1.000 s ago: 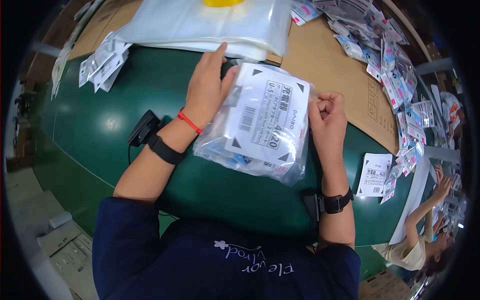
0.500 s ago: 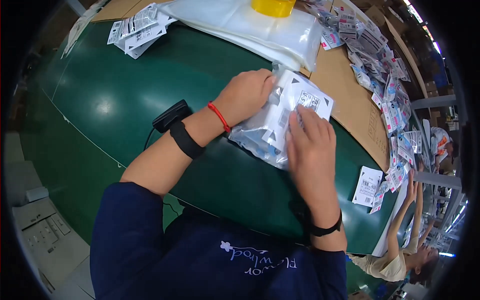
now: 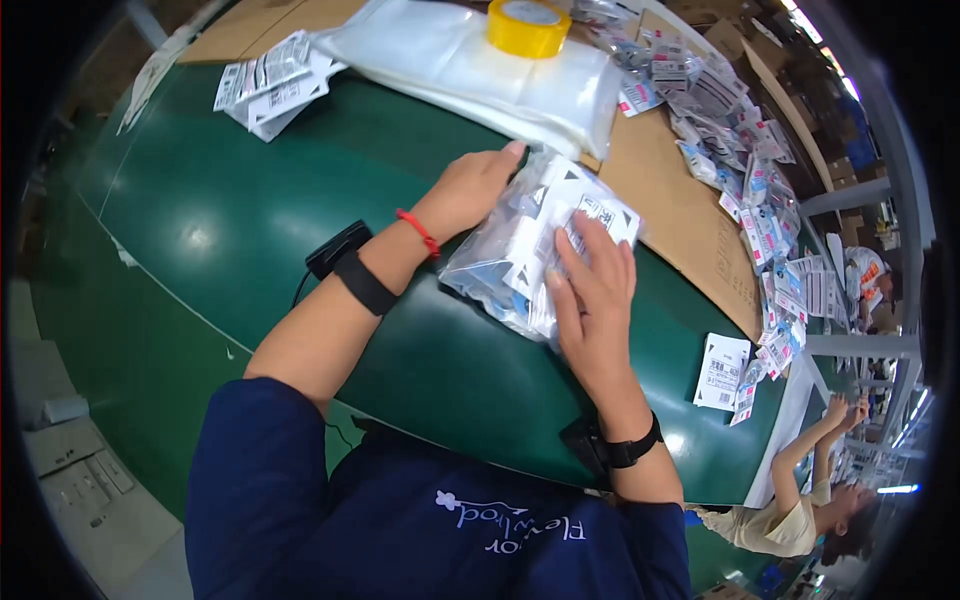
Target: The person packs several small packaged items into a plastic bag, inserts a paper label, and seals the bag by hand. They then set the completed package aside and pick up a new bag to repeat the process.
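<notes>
A clear plastic bag (image 3: 490, 268) lies on the green table in front of me. It holds a white printed card (image 3: 545, 222) and packets with blue parts. At the bag's upper left edge is my left hand (image 3: 470, 192), its fingers curled against the plastic and its thumb pointing away from me; the fingertips are partly hidden. My right hand (image 3: 598, 300) rests on top of the bag, fingers apart over the printed card.
Beyond the bag lie a stack of clear plastic bags (image 3: 420, 50) and a yellow tape roll (image 3: 528, 38). Small packets (image 3: 765, 225) heap along the cardboard (image 3: 670, 205). White cards (image 3: 722, 370) lie right, more packets (image 3: 275, 85) far left. A black device (image 3: 338, 248) sits near my left forearm. A co-worker (image 3: 785, 515) is at right.
The view has shifted slightly. My left thumb has lifted away from the bag's edge, and my right hand's fingers have spread a little on the bag.
</notes>
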`<state>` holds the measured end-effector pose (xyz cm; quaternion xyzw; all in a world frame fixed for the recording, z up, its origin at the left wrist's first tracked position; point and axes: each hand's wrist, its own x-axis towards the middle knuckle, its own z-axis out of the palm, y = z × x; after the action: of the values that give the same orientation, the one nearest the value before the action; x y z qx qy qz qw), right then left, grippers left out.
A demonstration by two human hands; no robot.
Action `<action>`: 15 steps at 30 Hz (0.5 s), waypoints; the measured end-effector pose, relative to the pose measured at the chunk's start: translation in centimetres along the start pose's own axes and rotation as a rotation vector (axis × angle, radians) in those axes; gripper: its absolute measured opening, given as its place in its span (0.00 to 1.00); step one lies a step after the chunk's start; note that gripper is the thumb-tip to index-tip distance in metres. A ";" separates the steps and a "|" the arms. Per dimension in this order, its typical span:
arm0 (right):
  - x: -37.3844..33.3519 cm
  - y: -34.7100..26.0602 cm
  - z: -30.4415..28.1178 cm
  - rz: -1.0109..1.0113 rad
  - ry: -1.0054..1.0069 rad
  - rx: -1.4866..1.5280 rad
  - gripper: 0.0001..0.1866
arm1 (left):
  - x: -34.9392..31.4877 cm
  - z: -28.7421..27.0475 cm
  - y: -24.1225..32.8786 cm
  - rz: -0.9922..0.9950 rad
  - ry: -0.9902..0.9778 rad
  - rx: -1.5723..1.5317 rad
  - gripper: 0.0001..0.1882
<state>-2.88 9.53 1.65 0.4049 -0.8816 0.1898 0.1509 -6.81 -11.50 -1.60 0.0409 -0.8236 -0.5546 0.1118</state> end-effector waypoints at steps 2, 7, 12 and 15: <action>-1.1 1.2 -0.5 0.242 0.219 0.388 0.23 | -0.2 -1.2 1.3 -0.436 -0.117 -0.280 0.31; -2.7 6.5 0.8 0.894 0.504 1.395 0.25 | -0.2 -0.6 3.0 -0.379 -0.394 -0.113 0.39; -3.7 8.6 1.7 0.826 0.472 1.539 0.24 | -2.5 1.5 3.4 -0.246 -0.412 -0.415 0.29; -3.3 9.4 1.4 0.862 0.242 1.732 0.24 | -2.7 1.9 4.1 -0.227 -0.446 -0.550 0.29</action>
<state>-8.21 16.71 -3.00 -0.0038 -0.4881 0.8515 -0.1918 -4.42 -7.66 1.15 -0.0214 -0.6381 -0.7593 -0.1258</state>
